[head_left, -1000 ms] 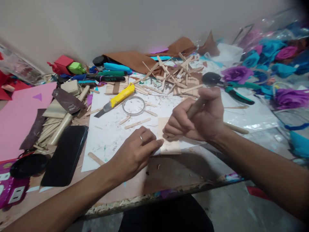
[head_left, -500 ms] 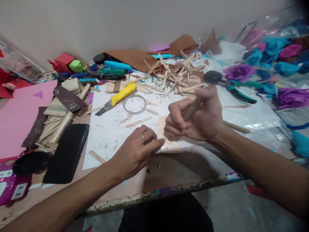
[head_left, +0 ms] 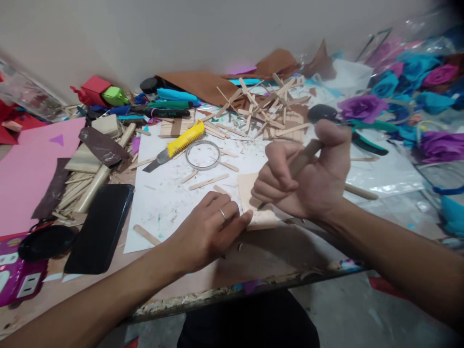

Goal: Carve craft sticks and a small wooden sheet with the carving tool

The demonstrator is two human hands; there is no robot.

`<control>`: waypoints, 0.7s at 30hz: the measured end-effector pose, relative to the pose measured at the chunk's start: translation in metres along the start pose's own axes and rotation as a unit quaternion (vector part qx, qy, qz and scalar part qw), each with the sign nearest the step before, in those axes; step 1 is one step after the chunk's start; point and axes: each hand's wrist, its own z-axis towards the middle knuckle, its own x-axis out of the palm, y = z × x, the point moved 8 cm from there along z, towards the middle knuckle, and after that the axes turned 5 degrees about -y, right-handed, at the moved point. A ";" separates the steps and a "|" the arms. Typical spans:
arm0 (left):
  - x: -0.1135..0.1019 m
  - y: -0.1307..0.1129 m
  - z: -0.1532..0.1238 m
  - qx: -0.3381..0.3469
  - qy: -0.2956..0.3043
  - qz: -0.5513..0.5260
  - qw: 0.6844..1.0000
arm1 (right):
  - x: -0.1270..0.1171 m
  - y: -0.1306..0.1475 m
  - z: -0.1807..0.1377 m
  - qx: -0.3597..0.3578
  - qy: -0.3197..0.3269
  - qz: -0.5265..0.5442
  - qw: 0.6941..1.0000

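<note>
My right hand [head_left: 308, 176] is closed in a fist round a wooden-handled tool [head_left: 302, 157], held tilted with its dark tip touching a small thin wooden panel [head_left: 253, 203] on the white paper sheet [head_left: 163, 198]. My left hand [head_left: 208, 229], with a ring on one finger, rests on the table. Its fingers are curled and the fingertips press the panel's left edge. Loose craft sticks [head_left: 208, 182] lie just beyond my left hand.
A yellow utility knife [head_left: 177, 145] and a tape ring [head_left: 202, 154] lie farther back, with a heap of craft sticks [head_left: 270, 108] behind them. A black phone [head_left: 101, 227] lies at the left. Green-handled pliers [head_left: 362, 137] and paper flowers [head_left: 409, 92] sit at the right.
My right hand has lifted and tipped back with the tool, so the handle stands steeper. My left hand has slid slightly right along the panel's edge.
</note>
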 end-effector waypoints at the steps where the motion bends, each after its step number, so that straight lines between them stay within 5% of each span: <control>1: -0.001 -0.001 0.001 -0.004 0.000 -0.002 1.000 | 0.001 -0.001 0.000 0.002 -0.002 -0.002 1.000; 13: 0.011 0.013 -0.004 -0.197 0.040 -0.171 0.965 | 0.004 -0.010 -0.002 0.001 -0.022 -0.014 1.000; 21: 0.016 0.014 -0.009 -0.246 0.047 -0.196 0.948 | 0.005 -0.014 -0.002 0.012 -0.058 -0.027 0.998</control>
